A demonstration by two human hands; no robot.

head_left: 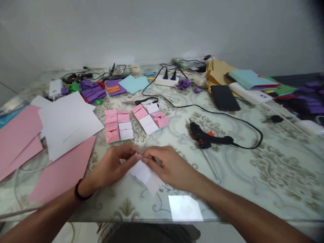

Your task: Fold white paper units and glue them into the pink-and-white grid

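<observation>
Both my left hand (118,163) and my right hand (164,163) pinch the top of a white piece of paper (146,175) near the table's front. Their fingertips meet at its upper edge, and the paper hangs down toward me with visible creases. Just beyond my hands lie two squares of folded pink and white paper, the left one (118,125) and the right one (150,116). A small white paper piece (185,208) rests at the table's front edge, near my right forearm.
On the right lies a black glue gun (210,135), its cord running to a white power strip (166,80). Scissors (141,101) lie behind the folded squares. White sheets (68,121) and pink sheets (63,172) cover the left. A black phone-like slab (225,98) lies at the back right.
</observation>
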